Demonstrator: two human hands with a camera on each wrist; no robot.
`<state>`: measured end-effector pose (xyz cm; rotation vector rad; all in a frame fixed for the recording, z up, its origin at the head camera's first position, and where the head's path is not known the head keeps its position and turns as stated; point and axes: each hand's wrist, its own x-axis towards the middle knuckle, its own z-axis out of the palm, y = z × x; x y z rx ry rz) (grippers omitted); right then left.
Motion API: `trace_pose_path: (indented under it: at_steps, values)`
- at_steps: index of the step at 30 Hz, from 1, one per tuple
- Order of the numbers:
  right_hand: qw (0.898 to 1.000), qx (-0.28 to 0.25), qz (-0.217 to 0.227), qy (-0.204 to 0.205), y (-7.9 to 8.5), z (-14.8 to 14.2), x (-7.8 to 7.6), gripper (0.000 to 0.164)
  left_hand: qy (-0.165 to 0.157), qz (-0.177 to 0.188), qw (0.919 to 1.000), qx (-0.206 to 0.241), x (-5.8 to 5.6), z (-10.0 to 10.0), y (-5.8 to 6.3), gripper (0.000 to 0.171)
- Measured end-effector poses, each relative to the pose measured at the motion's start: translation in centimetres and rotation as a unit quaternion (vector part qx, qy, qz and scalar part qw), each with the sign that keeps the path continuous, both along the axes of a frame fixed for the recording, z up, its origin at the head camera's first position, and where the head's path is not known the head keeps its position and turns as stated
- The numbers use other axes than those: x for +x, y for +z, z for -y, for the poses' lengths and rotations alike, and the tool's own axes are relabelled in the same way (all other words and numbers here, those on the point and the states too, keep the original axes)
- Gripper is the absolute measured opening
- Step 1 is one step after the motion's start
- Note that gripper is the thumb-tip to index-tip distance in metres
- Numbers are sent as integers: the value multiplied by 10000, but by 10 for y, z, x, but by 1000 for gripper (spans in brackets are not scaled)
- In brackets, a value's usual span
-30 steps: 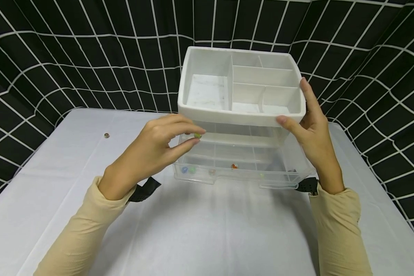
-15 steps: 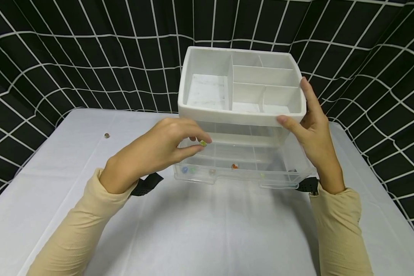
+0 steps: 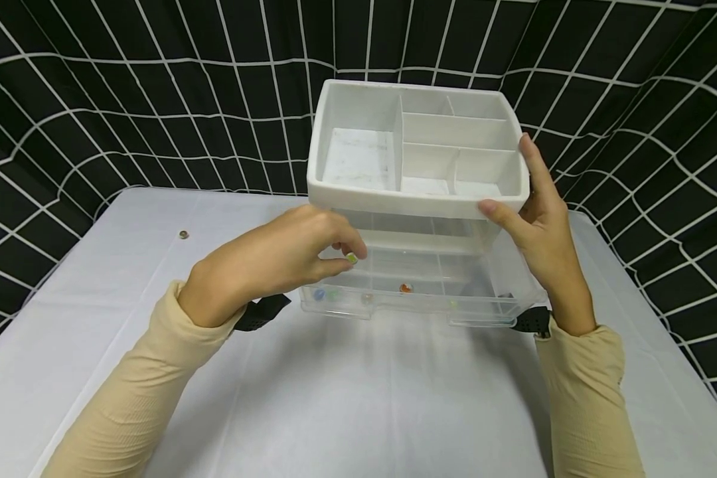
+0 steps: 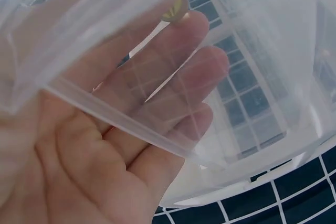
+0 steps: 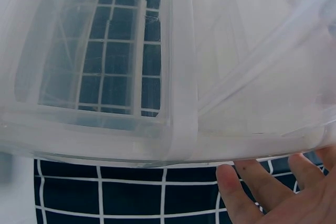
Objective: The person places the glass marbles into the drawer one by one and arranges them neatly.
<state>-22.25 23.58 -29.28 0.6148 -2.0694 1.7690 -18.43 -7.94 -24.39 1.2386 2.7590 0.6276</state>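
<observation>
Between thumb and fingertips my left hand [image 3: 283, 255] pinches a small yellow-green marble [image 3: 351, 257], held over the left part of a clear pulled-out drawer [image 3: 412, 303]. The left wrist view shows the same marble [image 4: 176, 12] at the fingertips, seen through the drawer's clear wall. My right hand [image 3: 544, 229] grips the right side of a white organizer [image 3: 394, 201], thumb on its front rim. In the right wrist view, fingers [image 5: 233, 192] reach along its side. Near the drawer's front lie blue [image 3: 319, 294], green [image 3: 332, 295], clear [image 3: 367, 299] and orange [image 3: 406, 288] marbles.
A small round brownish thing [image 3: 183, 234] lies on the white tablecloth [image 3: 107, 265] at the left. The organizer's top has several compartments [image 3: 361, 156]. A black curtain with a white grid [image 3: 203, 93] surrounds the back and sides.
My left hand has moved slightly right and down over the drawer, carrying the yellow-green marble. My right hand and the organizer stay where they were.
</observation>
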Motion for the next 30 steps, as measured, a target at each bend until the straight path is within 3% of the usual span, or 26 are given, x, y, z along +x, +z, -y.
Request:
trace_pose_path:
  at_steps: [15, 26, 30]
  values:
    - [10000, -35, -14, 40, 1, 1, -1, 84, -244, 542, 9981, -169, -6, -2, 3, 16]
    - [10000, -18, -4, 9, 1, 0, -1, 85, -235, 630, 9977, -125, -7, -2, 1, 18]
    - [10000, 12, 21, 6, 1, 0, 0, 85, -188, 459, 9988, -50, -6, 0, -2, 19]
